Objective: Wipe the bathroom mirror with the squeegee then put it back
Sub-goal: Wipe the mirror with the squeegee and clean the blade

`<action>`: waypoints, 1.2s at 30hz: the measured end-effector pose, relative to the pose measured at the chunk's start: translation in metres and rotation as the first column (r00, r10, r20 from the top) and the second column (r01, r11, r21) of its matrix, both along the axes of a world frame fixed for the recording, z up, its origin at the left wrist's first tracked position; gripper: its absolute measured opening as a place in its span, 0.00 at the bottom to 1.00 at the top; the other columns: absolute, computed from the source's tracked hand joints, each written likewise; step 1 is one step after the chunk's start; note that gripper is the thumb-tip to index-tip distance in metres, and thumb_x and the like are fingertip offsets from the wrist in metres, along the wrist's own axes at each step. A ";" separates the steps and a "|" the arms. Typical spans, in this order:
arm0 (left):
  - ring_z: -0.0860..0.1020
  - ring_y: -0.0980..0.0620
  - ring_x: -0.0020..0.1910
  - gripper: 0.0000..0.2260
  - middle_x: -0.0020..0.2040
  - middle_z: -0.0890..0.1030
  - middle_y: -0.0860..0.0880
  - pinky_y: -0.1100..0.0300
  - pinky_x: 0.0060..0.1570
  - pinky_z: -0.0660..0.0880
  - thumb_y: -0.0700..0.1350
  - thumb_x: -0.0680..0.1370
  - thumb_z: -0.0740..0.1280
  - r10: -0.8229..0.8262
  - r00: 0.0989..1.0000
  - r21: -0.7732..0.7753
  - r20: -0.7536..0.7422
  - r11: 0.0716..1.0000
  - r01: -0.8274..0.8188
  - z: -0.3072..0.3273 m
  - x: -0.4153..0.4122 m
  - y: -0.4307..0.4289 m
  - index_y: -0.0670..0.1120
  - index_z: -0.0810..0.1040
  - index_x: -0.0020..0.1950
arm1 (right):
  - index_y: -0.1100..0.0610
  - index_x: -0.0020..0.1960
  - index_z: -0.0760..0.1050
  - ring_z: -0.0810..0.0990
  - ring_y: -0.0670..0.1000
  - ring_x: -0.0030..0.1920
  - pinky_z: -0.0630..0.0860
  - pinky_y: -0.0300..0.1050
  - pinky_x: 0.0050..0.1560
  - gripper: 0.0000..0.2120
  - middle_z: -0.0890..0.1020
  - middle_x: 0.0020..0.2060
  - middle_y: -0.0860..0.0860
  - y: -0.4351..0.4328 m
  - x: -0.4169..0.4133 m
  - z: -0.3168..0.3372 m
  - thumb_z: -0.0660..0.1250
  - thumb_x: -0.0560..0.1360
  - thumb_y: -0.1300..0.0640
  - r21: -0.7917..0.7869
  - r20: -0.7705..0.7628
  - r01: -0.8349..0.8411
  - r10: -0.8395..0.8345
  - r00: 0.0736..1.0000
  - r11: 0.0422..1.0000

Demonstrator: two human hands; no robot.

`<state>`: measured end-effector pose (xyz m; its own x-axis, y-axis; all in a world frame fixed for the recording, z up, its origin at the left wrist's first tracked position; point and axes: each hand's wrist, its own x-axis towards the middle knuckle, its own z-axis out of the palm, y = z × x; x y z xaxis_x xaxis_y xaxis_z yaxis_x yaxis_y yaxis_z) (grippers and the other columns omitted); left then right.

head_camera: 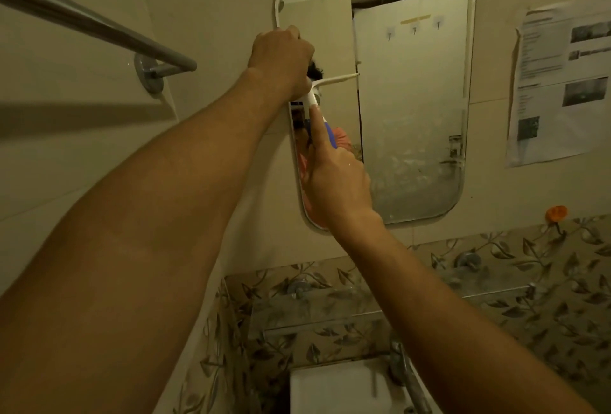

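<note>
Both hands are up at the mirror point(413, 99) and both are on the squeegee point(314, 98). My left hand point(281, 60) is balled up over the squeegee's head, right at the mirror's left edge. It covers most of the head, so only the white blade pokes out to the right, lying flat against the glass about a third of the way down. My right hand point(334, 175) sits just below and grips the white and blue handle, with the forefinger stretched up along it. The hands are close, nearly touching.

The mirror's lower right part looks blotchy and wet. There's a towel bar point(82, 20) on the wall to the left and a printed paper point(562, 83) stuck up on the right. Below are a glass shelf point(363, 314) and a tap point(406, 374).
</note>
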<state>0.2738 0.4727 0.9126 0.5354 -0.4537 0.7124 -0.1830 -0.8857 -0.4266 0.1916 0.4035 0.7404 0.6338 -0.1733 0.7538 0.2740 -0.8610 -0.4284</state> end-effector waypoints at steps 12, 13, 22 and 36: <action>0.74 0.41 0.58 0.21 0.59 0.75 0.42 0.46 0.56 0.72 0.49 0.71 0.78 0.001 1.000 0.025 0.030 1.000 -0.001 -0.008 -0.004 0.005 0.47 0.79 0.62 | 0.41 0.80 0.30 0.76 0.54 0.35 0.79 0.53 0.37 0.43 0.77 0.39 0.55 -0.001 -0.011 -0.078 0.59 0.82 0.59 0.064 -0.117 -0.003 0.010 0.993 0.998; 0.74 0.41 0.58 0.22 0.59 0.75 0.42 0.46 0.56 0.71 0.49 0.71 0.78 0.007 0.999 0.027 0.036 1.000 -0.008 -0.009 -0.003 0.005 0.47 0.78 0.63 | 0.41 0.80 0.30 0.76 0.54 0.35 0.78 0.52 0.36 0.43 0.77 0.39 0.55 -0.001 -0.012 -0.084 0.59 0.83 0.59 0.067 -0.126 -0.002 0.010 0.992 0.998; 0.73 0.40 0.59 0.27 0.60 0.73 0.41 0.45 0.57 0.72 0.50 0.69 0.78 0.038 0.998 0.027 0.058 0.999 -0.039 -0.020 -0.002 0.000 0.44 0.75 0.65 | 0.40 0.80 0.30 0.68 0.48 0.29 0.58 0.41 0.26 0.41 0.72 0.33 0.51 0.000 -0.021 -0.127 0.56 0.83 0.58 0.091 -0.188 0.079 -0.061 0.980 0.993; 0.74 0.41 0.59 0.18 0.61 0.74 0.43 0.49 0.51 0.69 0.51 0.79 0.65 0.057 0.998 0.060 -0.037 0.997 -0.055 0.006 -0.006 -0.001 0.46 0.79 0.65 | 0.38 0.81 0.35 0.73 0.51 0.31 0.72 0.45 0.30 0.40 0.76 0.40 0.54 -0.001 -0.009 -0.041 0.59 0.83 0.56 0.049 0.071 -0.080 0.076 0.995 0.996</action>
